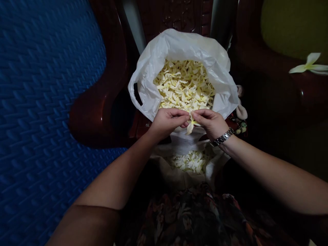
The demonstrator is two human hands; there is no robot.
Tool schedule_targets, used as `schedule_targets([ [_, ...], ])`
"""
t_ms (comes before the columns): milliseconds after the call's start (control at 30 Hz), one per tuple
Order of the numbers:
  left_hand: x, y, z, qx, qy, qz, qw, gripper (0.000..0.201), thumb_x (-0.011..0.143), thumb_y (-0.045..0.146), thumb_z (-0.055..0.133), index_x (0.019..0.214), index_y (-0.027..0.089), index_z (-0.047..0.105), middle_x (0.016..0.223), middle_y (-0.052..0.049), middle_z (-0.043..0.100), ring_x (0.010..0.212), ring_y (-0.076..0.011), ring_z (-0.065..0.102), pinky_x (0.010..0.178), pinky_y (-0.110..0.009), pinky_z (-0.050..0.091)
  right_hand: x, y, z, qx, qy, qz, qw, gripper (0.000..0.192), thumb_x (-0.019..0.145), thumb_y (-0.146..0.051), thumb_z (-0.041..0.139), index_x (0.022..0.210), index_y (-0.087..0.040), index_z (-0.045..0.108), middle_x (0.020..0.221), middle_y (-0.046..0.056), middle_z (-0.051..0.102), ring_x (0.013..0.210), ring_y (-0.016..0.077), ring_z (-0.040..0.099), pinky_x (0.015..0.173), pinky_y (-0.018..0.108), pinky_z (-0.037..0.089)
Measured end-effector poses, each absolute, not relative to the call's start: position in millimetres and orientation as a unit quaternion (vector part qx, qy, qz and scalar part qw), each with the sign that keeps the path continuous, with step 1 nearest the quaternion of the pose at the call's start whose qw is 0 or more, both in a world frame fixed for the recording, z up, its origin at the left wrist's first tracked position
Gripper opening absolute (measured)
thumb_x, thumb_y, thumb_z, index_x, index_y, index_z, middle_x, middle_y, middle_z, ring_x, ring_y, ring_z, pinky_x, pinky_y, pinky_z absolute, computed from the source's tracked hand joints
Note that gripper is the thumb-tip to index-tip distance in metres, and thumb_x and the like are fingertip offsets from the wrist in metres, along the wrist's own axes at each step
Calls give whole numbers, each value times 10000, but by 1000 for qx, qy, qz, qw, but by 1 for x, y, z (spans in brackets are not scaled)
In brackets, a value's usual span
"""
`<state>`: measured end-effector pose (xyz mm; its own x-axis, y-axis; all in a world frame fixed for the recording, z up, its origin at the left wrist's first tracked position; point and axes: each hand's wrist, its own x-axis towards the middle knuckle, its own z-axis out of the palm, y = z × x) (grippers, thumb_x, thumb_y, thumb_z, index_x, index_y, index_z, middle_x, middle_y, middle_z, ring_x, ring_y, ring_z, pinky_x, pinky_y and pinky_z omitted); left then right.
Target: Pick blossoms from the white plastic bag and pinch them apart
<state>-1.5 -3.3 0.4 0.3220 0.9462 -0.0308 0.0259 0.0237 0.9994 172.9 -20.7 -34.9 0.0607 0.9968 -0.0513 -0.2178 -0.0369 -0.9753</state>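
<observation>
Between my two hands is one pale yellow-white flower, its petals hanging down from my fingertips. My left hand pinches it from the left with thumb and forefinger. From the other side my right hand, with a metal-band watch at the wrist, pinches the same flower. Both hands are over the near rim of an open white plastic bag full of loose yellow-white flowers. Lower down, close to my body, a second white bag holds whiter flowers.
The upper bag rests on dark red carved wooden furniture, with a curved arm to the left. A blue woven-pattern surface fills the left side. At right, a single flower lies on dark wood. Small trinkets sit beside the bag.
</observation>
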Motion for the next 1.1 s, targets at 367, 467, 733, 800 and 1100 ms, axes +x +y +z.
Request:
schedule_targets([
  [367, 1, -4, 0, 568, 446, 391, 571, 91, 716, 177, 764, 781, 114, 764, 613, -12, 712, 547, -87, 643, 608, -214, 572, 173, -26, -32, -488, -501, 453, 553, 381, 651, -546, 873, 786, -206, 770, 824, 50, 757, 785, 183, 667, 761, 344, 557],
  [467, 2, -4, -1, 563, 450, 390, 573, 75, 710, 167, 753, 767, 118, 745, 615, -6, 703, 550, -84, 638, 606, -213, 566, 172, -27, -32, -493, -501, 448, 552, 372, 659, -549, 866, 777, -210, 766, 804, 46, 750, 761, 179, 655, 736, 340, 547],
  [733, 4, -3, -1, 544, 452, 388, 592, 80, 686, 142, 735, 756, 114, 709, 605, -1, 681, 540, -80, 623, 587, -211, 545, 171, -25, -32, -493, -463, 500, 540, 400, 614, -555, 888, 760, -209, 751, 752, 23, 725, 686, 149, 605, 675, 317, 526],
  [800, 4, -3, -1, 542, 449, 388, 595, 102, 673, 147, 741, 763, 108, 713, 607, 0, 683, 541, -80, 620, 584, -209, 538, 170, -25, -31, -492, -452, 510, 542, 395, 604, -544, 898, 750, -209, 749, 758, 21, 727, 698, 153, 612, 690, 319, 531],
  [1100, 4, -2, -1, 542, 440, 385, 604, 69, 697, 103, 700, 765, 108, 712, 610, 3, 688, 545, -72, 626, 574, -191, 539, 171, -25, -33, -479, -432, 542, 538, 363, 627, -519, 892, 742, -212, 738, 743, 7, 711, 679, 140, 603, 704, 323, 523],
])
